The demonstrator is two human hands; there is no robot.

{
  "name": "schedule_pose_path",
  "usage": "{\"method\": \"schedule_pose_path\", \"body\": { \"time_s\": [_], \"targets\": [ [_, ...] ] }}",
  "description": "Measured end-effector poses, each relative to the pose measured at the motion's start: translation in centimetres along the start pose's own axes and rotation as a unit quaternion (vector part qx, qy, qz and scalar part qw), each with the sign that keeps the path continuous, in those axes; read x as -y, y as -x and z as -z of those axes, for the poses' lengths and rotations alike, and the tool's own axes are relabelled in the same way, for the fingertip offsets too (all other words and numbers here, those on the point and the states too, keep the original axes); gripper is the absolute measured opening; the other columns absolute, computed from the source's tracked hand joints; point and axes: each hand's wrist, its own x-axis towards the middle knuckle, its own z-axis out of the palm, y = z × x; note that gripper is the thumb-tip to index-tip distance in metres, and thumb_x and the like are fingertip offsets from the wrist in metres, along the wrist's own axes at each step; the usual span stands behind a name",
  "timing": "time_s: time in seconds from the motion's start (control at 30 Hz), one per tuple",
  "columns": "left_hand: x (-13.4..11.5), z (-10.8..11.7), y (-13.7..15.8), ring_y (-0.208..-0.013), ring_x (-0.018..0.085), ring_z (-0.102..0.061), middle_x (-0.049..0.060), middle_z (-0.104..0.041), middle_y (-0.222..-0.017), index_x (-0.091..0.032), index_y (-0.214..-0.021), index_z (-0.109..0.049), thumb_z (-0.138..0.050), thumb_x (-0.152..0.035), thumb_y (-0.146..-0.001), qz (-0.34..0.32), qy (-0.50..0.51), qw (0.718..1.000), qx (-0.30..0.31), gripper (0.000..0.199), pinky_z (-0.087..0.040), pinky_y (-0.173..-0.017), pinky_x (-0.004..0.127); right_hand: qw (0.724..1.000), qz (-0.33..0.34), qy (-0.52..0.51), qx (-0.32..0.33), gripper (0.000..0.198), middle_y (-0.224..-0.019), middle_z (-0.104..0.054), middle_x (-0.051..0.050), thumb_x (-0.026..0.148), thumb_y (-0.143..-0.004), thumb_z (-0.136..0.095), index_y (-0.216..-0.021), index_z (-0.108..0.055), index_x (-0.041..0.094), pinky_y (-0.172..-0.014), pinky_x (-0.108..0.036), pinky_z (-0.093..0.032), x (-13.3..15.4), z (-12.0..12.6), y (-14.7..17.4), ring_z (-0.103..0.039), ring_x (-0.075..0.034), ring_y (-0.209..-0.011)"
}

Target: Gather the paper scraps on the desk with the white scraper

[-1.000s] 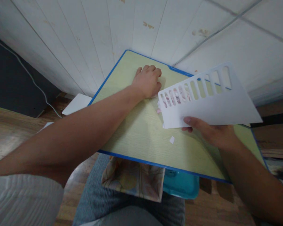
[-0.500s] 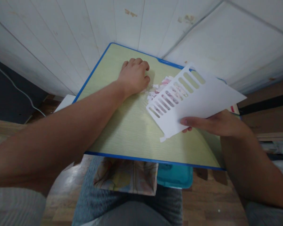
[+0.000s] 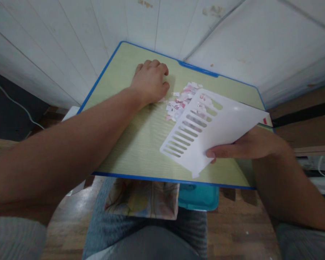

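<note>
One white, slotted, plastic-looking sheet [image 3: 227, 121] is pinched by the right hand [image 3: 245, 147] toward the worktop's [image 3: 135, 148] right edge, partly over pink-and-white paper scraps [image 3: 183, 96]; the left hand [image 3: 150, 83] is curled near the far-left corner, its grip hidden.

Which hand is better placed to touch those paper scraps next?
Left, I'd judge: the left hand is right beside the paper scraps, while the right hand grips the slotted white sheet.
</note>
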Motion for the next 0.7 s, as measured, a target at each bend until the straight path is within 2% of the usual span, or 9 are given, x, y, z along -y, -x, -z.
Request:
{"method": "schedule_pose_path", "body": {
  "time_s": [0.1, 0.17, 0.23, 0.37, 0.47, 0.53, 0.63, 0.7],
  "targets": [
    [0.06, -0.03, -0.08, -0.155, 0.038, -0.049, 0.007, -0.067, -0.164, -0.034, -0.154, -0.075, -0.055, -0.043, -0.095, 0.003, 0.002, 1.0, -0.002, 0.063, -0.031, -0.139, 0.058, 0.991, -0.008, -0.06, 0.122, 0.025, -0.087, -0.09, -0.004, 0.046, -0.096, -0.093, -0.1, -0.088, 0.022, -0.067, -0.033, -0.073, 0.0, 0.34, 0.22, -0.086, -0.025, -0.072],
    [0.11, -0.1, -0.14, -0.155, 0.037, -0.049, 0.003, -0.068, -0.164, -0.037, -0.155, -0.075, -0.055, -0.041, -0.097, 0.002, -0.007, 1.0, -0.008, 0.061, -0.033, -0.139, 0.058, 0.985, -0.017, -0.087, 0.146, 0.025, -0.089, -0.09, -0.005, 0.046, -0.096, -0.093, -0.101, -0.087, 0.022, -0.068, -0.033, -0.074, -0.01, 0.47, 0.26, -0.087, -0.025, -0.074],
    [0.04, -0.13, -0.15, -0.156, 0.037, -0.05, 0.002, -0.068, -0.165, -0.034, -0.156, -0.076, -0.057, -0.037, -0.099, 0.001, -0.015, 1.0, -0.012, 0.06, -0.034, -0.139, 0.058, 0.986, -0.023, -0.102, 0.13, 0.023, -0.09, -0.091, -0.005, 0.044, -0.095, -0.094, -0.099, -0.087, 0.022, -0.069, -0.034, -0.075, -0.06, 0.56, 0.24, -0.087, -0.026, -0.075],
    [-0.43, 0.03, -0.01, -0.157, 0.037, -0.053, 0.009, -0.066, -0.169, -0.024, -0.157, -0.074, -0.061, -0.029, -0.106, 0.003, -0.046, 0.999, -0.004, 0.054, -0.037, -0.139, 0.057, 0.993, -0.017, -0.097, 0.069, 0.019, -0.089, -0.091, -0.005, 0.04, -0.092, -0.097, -0.096, -0.087, 0.024, -0.07, -0.037, -0.075, -0.37, 0.61, 0.06, -0.087, -0.028, -0.075],
    [-0.57, 0.06, 0.0, -0.155, 0.038, -0.056, 0.014, -0.068, -0.166, -0.016, -0.154, -0.075, -0.064, -0.021, -0.106, 0.002, -0.062, 0.998, -0.014, 0.049, -0.04, -0.137, 0.058, 0.995, 0.003, -0.068, 0.077, 0.018, -0.084, -0.089, -0.004, 0.041, -0.094, -0.095, -0.092, -0.087, 0.025, -0.071, -0.037, -0.074, -0.62, 0.53, -0.06, -0.086, -0.027, -0.074],
    [-0.42, -0.04, -0.11, -0.155, 0.038, -0.055, 0.011, -0.067, -0.167, -0.018, -0.154, -0.075, -0.064, -0.022, -0.107, 0.003, -0.045, 0.999, -0.012, 0.049, -0.038, -0.138, 0.059, 0.994, 0.007, -0.059, 0.096, 0.019, -0.084, -0.089, -0.003, 0.043, -0.095, -0.094, -0.094, -0.089, 0.025, -0.073, -0.036, -0.074, -0.72, 0.47, -0.05, -0.086, -0.027, -0.075],
    [-0.09, -0.21, -0.34, -0.155, 0.039, -0.05, 0.003, -0.066, -0.169, -0.028, -0.158, -0.075, -0.061, -0.03, -0.104, 0.003, -0.011, 1.0, -0.005, 0.056, -0.032, -0.139, 0.063, 0.99, 0.005, -0.067, 0.124, 0.022, -0.088, -0.089, -0.004, 0.044, -0.094, -0.095, -0.102, -0.09, 0.024, -0.072, -0.036, -0.074, -0.81, 0.44, 0.05, -0.085, -0.026, -0.076],
    [0.04, -0.24, -0.41, -0.156, 0.04, -0.05, 0.005, -0.065, -0.169, -0.024, -0.16, -0.074, -0.06, -0.032, -0.102, 0.002, -0.019, 1.0, -0.004, 0.06, -0.033, -0.138, 0.062, 0.99, -0.002, -0.086, 0.112, 0.023, -0.086, -0.088, -0.004, 0.045, -0.094, -0.096, -0.1, -0.09, 0.024, -0.068, -0.036, -0.073, -0.96, 0.44, 0.09, -0.084, -0.025, -0.073]
  ]
}}
